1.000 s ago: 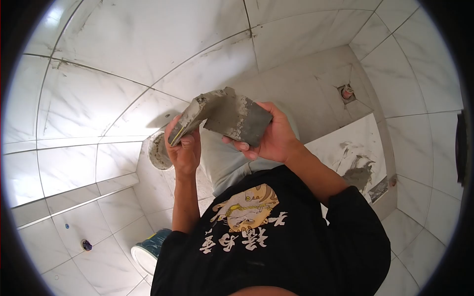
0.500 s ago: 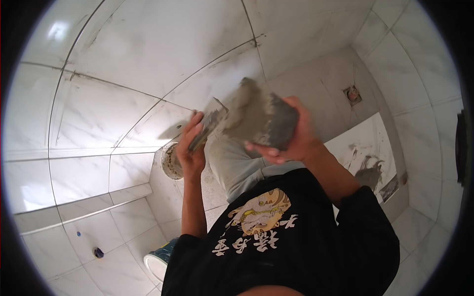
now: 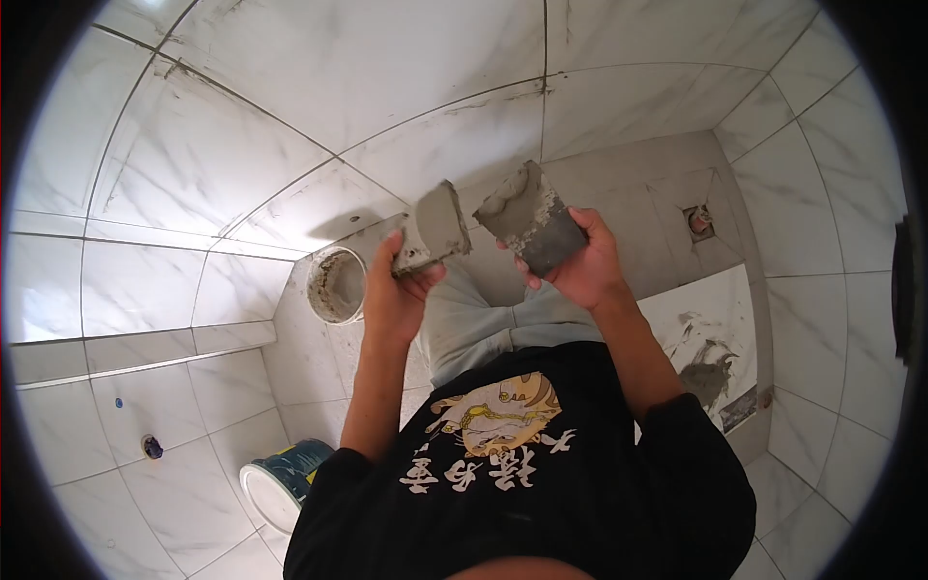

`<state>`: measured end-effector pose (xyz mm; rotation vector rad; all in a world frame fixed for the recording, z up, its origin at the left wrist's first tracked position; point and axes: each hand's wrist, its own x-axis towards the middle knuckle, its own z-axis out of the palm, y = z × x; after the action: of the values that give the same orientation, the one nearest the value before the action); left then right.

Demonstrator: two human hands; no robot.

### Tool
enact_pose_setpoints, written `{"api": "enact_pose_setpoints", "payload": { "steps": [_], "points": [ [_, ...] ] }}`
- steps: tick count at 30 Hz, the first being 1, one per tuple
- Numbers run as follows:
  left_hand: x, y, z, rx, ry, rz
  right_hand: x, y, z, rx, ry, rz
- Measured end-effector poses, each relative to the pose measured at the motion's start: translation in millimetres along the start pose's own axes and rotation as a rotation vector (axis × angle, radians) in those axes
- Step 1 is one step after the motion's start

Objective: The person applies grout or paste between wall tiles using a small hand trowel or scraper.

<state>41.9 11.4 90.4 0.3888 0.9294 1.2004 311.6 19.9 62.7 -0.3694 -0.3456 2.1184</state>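
Note:
My left hand point(image 3: 391, 304) grips a flat, squarish scraper point(image 3: 418, 249) caked with grey mortar, thumb on its face and fingers beneath. A smooth grey layer covers its far part. In my right hand point(image 3: 594, 269) is a dark grey flat scraper point(image 3: 553, 240), its bare part near the palm and a thick lump of wet mortar point(image 3: 514, 200) along its far edge. The two scrapers are held up apart, a small gap between them, above my knees. Whether either has a handle is hidden by my fingers.
A mortar-stained bucket point(image 3: 336, 286) stands left of my legs, and a lidded tub point(image 3: 288, 483) is behind it. On my right lies a white tile point(image 3: 735, 307) smeared with mortar. Beyond it is a square floor opening point(image 3: 698, 222). Marble-look tiled walls point(image 3: 435, 58) surround me.
The left scraper has turned from nearly edge-on to showing its mortar-covered face. The right scraper has tilted, and the mortar on it covers less of its face. The view has shifted slightly.

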Motion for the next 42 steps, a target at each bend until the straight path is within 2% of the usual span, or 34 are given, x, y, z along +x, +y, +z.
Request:
{"api": "enact_pose_setpoints", "payload": {
  "steps": [1,5,7,9,12,13,15,19,20,22,23,25,26,28,29,31,34,35,37,38,40,41,42],
  "points": [
    [1,5,7,0.128,0.031,0.131,1,-1,-2,-0.018,-0.023,0.027],
    [3,21,39,0.004,0.044,0.301,-9,10,22,0.194,-0.05,0.135],
    [7,13,40,-0.065,-0.013,0.274,-9,22,38,0.314,-0.007,0.194],
    [5,4,54,-0.168,-0.149,0.262,-4,33,49,0.308,-0.026,0.172],
    [10,-6,55,-0.115,-0.285,0.219,-3,33,50,0.29,-0.065,0.146],
    [12,-7,52,-0.114,-0.287,0.215,-1,30,49,0.273,-0.092,0.145],
    [16,-6,41,0.007,-0.296,0.354,-5,23,51,0.272,-0.119,0.148],
    [25,-2,14,0.066,-0.332,0.401,-14,1,53,0.358,-0.134,0.103],
    [26,-9,4,0.116,-0.264,0.341,-14,-9,56,0.352,-0.139,0.109],
    [22,-15,-5,0.158,-0.197,0.274,-19,-27,59,0.083,-0.104,-0.15],
    [15,-13,-1,0.139,-0.155,0.215,-20,-33,47,0.078,-0.097,-0.149],
    [5,-9,12,0.103,-0.107,0.158,-16,-42,22,-0.674,-0.106,-0.357],
    [0,-5,21,0.138,-0.115,0.146,-15,-46,28,-0.685,-0.112,-0.343],
    [-7,-3,29,0.161,-0.111,0.142,-13,-53,45,-1.247,-0.234,-0.486],
    [-6,-1,30,0.159,-0.131,0.113,-9,-52,47,-1.251,-0.245,-0.478],
    [-7,0,31,0.157,-0.153,0.085,-4,-49,47,-1.546,-0.263,-0.522],
    [-7,4,27,0.206,-0.143,0.126,6,-56,36,-1.654,-0.205,-0.539],
    [-6,5,22,0.195,-0.144,0.125,11,-58,24,-1.653,-0.201,-0.536],
    [-6,6,18,0.185,-0.144,0.122,19,-59,-9,-1.888,-0.141,-0.588],
    [-7,7,17,0.141,-0.168,0.153,15,-52,-24,-1.887,-0.135,-0.586],
    [-1,6,21,0.097,-0.192,0.2,7,-38,-43,-0.528,-0.023,-0.058],
    [2,-1,24,0.072,-0.143,0.359,2,-30,-31,-0.522,-0.026,-0.057],
    [3,-7,22,0.054,-0.094,0.502,-8,-17,-17,-0.259,-0.016,0.101]
  ]
}}
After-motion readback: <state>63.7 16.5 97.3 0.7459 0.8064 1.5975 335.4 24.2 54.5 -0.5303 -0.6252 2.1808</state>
